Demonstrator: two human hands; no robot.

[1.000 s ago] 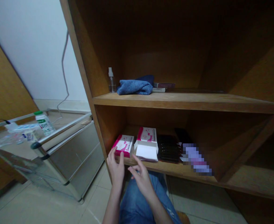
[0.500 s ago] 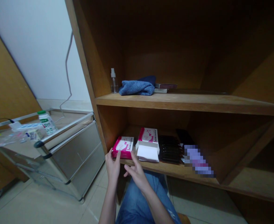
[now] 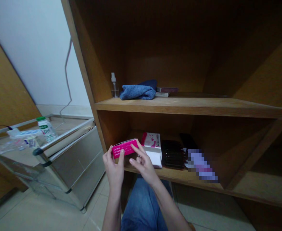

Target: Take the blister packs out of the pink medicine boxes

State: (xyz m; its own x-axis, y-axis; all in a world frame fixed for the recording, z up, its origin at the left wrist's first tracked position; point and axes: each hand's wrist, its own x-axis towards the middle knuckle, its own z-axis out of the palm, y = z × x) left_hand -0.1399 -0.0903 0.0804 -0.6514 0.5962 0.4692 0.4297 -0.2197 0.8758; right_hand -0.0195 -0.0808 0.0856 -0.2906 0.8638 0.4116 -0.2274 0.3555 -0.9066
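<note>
A pink box [image 3: 117, 151] is tilted up at the left end of the lower shelf [image 3: 166, 172], its side face carrying three lines of white Chinese print with bracketed headings; the top line has a stamped date that seems to begin 2024/04, and the rest is too small to read. The left hand [image 3: 114, 171] comes up from below, fingers clamped on the box's left end, thumb laid upright across the lettering. The right hand [image 3: 144, 166] slants in from the lower right, index fingertip touching the box's right end, thumb spread well apart from it and pointing left. Just behind this hand, an open carton [image 3: 153, 140] bears Chinese characters too blurred to read on its white panel, next to dark packets [image 3: 173, 155]. On the cart [image 3: 84, 149], a green-capped bottle [image 3: 46, 129] shows a large green D.
</note>
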